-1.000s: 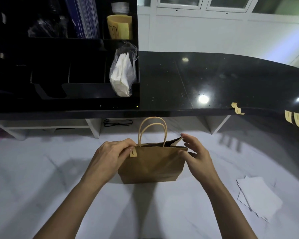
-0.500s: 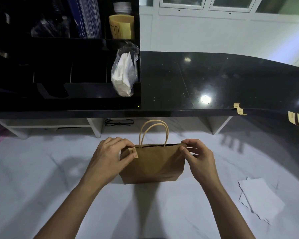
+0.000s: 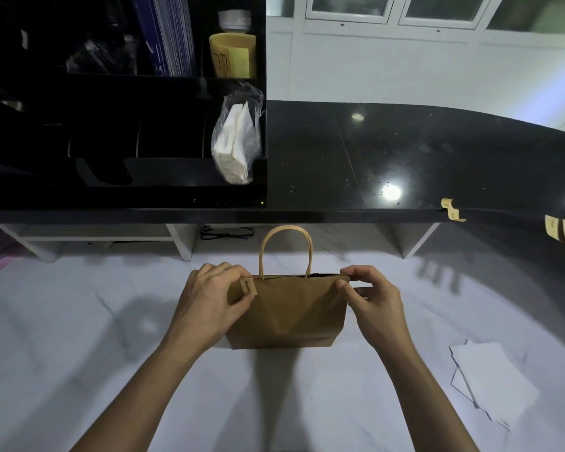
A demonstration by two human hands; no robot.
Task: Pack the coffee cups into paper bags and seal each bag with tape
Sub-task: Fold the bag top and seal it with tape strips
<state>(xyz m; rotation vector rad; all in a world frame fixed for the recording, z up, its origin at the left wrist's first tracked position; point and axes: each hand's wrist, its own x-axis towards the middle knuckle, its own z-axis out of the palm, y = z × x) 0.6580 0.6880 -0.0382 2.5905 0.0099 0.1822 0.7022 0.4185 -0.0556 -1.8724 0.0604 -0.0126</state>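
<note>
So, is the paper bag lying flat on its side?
No, the paper bag stands upright on the white counter with its handles up, the left hand and right hand pinching its top corners.

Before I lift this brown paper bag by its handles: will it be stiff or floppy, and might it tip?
Probably stiff: the paper bag holds an upright shape, yet its front shows creases, so squeezing likely dents it. A push near the top might tip it once the left hand and right hand, pinching its top corners, let go.
</note>
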